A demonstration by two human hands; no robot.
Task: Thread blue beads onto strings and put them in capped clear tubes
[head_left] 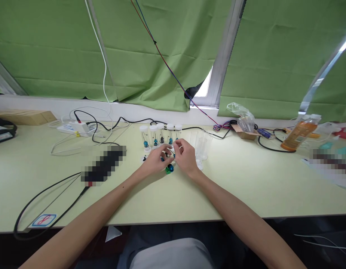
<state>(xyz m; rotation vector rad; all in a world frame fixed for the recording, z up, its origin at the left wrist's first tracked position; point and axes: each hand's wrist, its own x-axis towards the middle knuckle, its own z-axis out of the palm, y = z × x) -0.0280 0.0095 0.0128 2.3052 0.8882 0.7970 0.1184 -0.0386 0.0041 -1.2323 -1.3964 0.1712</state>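
Observation:
My left hand and my right hand meet at the middle of the table, fingers curled in close pinches. Between the fingertips shows a thin stem with a small blue bit; its kind is too small to make out. Just below my left fingers lie a green bead-like piece and a dark blue one. Behind the hands stands a row of clear capped tubes, among them a left one and a right one, with dark stems and blue pieces inside. By my right hand stand clear uncapped tubes.
A black device with a cable, partly pixelated, lies to the left. White adapters and cords run along the wall. At the right are a small cardboard box with a plastic bag and an orange bottle. Green curtains hang behind.

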